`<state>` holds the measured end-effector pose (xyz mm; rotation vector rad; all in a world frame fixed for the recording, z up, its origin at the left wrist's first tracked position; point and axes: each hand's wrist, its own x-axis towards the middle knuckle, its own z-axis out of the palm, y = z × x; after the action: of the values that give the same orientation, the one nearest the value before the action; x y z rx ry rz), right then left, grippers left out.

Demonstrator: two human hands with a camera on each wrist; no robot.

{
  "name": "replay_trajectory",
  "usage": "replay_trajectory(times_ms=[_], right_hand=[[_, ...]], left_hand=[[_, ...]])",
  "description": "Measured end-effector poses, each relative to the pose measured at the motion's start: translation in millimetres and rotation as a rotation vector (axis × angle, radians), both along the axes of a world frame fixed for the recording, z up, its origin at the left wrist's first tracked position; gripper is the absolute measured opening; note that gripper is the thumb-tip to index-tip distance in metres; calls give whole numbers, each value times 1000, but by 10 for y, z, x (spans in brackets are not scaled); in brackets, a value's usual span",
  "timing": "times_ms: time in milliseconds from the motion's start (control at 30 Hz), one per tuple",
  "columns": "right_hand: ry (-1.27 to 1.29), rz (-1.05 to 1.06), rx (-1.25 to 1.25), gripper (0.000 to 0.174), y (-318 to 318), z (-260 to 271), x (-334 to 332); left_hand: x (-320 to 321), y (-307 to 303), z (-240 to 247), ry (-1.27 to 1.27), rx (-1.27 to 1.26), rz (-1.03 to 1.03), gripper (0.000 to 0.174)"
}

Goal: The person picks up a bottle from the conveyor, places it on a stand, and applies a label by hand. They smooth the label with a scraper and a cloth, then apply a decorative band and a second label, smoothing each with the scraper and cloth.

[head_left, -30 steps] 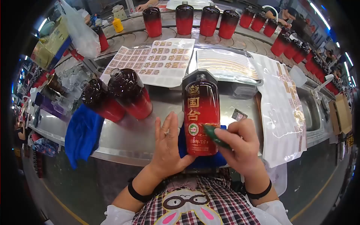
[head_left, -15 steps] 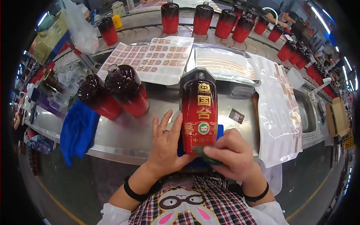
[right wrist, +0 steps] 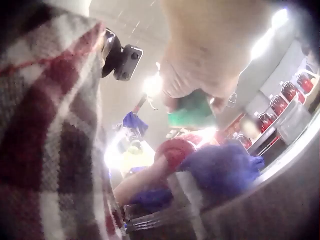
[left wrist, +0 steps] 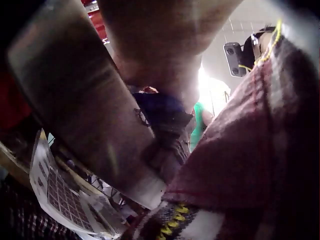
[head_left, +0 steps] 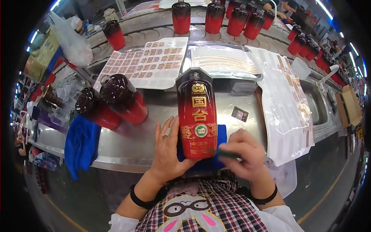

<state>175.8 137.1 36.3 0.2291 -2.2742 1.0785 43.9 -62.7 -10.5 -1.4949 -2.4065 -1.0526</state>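
A red-and-black bottle [head_left: 198, 104] with gold characters and a round green-and-white emblem lies tilted on a dark holder [head_left: 181, 82], its neck pointing away. My left hand [head_left: 165, 156] rests along the bottle's lower left side, fingers straight, thumb by the base. With my right hand [head_left: 247, 154] I pinch a flat green scraper [head_left: 228, 154], its edge at the label's lower right. The right wrist view shows the green scraper [right wrist: 192, 112] under my fingers, above the bottle's round red base [right wrist: 174, 151]. Blue cloth [head_left: 221, 135] lies beneath the bottle.
Two more bottles [head_left: 129, 104] stand to the left beside a blue cloth [head_left: 82, 145]. Sticker sheets [head_left: 154, 63], a tray of strips [head_left: 222, 62] and a long sheet [head_left: 288, 116] surround the steel worktop. A small dark card [head_left: 239, 114] lies right. Bottles [head_left: 181, 19] line the conveyor behind.
The green scraper crosses the label's lower part, first down over the bottom edge, now at its right side. The lower characters, partly covered before, show again. Conveyor bottles have shifted right.
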Motion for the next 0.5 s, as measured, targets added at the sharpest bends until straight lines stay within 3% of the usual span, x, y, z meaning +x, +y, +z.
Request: replay_trajectory(times_ms=[100,200,333,400,433,500], right_hand=[[19,-332,10,37,45,-132,-12],[66,-281,201,36,12,-126,-55],[48,12,43,40,-48,-5,7],[84,-258,111,41,-54,-50,-26],[69,-278,146,40,-29,-55,-73],[40,-49,107,38,-43,41,-59]], left_hand=[[-2,12,9,-42,5,-7,106],[3,4,-7,-64,8,-8,106],[-13,-5,8,-53,1,-1,106],[-15,-11,74,28,-23,4,104],[-18,-9,115,70,-33,3,104],[-35,-11,168,77,-52,0,102]])
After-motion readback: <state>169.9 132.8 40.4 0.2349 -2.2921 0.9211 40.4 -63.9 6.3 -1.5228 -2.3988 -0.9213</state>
